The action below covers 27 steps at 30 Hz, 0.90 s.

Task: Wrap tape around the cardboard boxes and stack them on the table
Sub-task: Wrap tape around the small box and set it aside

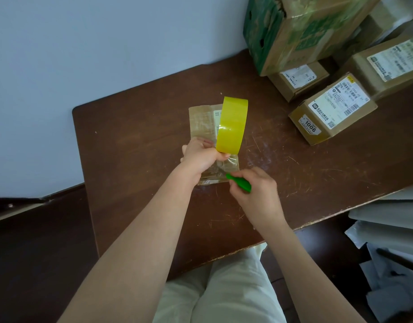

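Two bare hands at work over a small flat brown cardboard box (204,127), lying at the middle of a dark brown scratched wooden table (135,141). Left hand (200,155) curled tight round the near rim of a wide roll of yellow-tinted clear packing tape (232,124), held upright on edge just above the box, a short clear tail of tape running from the roll down to the box's near end. Right hand (256,194) closed round a small green plastic-handled cutter (239,183), its tip aimed left at that tail; blade itself too small to make out.

Stacked and scattered at the far right of the table: a large green-printed carton (301,31) resting on a smaller labelled box (298,80), a labelled brown parcel marked 1006 (331,110) nearer, another labelled box (387,64) beyond it.

Judged to be the cutting step on the first-handled box, stacking not yet done. Risks from here: tape tail slack rather than taut, so the cutter may snag or tear it ragged; cut end liable to spring back and stick to the roll, hiding the edge; cutter tip close to the left hand's fingers (221,156), a slip likely to nick them; light box free on the table, apt to slide or lift with the pull.
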Tool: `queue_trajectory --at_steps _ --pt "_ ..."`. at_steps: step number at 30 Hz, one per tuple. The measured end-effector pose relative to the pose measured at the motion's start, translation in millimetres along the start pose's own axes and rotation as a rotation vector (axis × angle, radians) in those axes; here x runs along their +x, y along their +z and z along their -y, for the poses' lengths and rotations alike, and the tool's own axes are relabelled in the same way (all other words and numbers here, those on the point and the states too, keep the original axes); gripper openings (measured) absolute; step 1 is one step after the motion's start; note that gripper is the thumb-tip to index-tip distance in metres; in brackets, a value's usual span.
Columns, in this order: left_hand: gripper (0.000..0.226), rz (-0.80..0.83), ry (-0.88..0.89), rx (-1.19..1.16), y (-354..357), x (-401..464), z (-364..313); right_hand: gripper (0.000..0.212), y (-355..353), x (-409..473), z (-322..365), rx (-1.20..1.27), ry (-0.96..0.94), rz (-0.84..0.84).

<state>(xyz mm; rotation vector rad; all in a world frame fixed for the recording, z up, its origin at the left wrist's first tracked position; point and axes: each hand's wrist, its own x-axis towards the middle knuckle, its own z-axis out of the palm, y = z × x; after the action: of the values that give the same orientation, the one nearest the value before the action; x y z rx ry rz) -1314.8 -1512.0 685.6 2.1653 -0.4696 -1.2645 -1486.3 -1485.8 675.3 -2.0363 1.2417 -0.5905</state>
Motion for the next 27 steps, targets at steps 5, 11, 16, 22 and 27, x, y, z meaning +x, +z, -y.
queue_trajectory --at_steps 5,11,16,22,27 --pt "0.050 0.014 -0.015 -0.047 0.6 3.4 2.0 0.019 -29.8 -11.0 -21.7 -0.066 0.135 -0.205" --pt "0.051 0.031 -0.010 -0.069 0.7 0.6 1.8 0.017 -27.9 -9.2 -22.6 -0.012 0.014 -0.122" --pt "0.041 0.026 0.015 -0.043 -2.2 -3.1 -0.6 0.016 0.4 -5.4 -1.4 0.014 -0.049 0.009" --pt "0.029 0.128 -0.002 -0.070 -5.8 -2.0 -4.1 0.021 -10.8 -7.3 -11.5 -0.057 0.074 -0.134" --pt "0.028 0.218 -0.017 -0.118 -13.3 -3.2 -8.5 0.018 -33.0 -6.4 -30.2 -0.053 0.207 -0.243"
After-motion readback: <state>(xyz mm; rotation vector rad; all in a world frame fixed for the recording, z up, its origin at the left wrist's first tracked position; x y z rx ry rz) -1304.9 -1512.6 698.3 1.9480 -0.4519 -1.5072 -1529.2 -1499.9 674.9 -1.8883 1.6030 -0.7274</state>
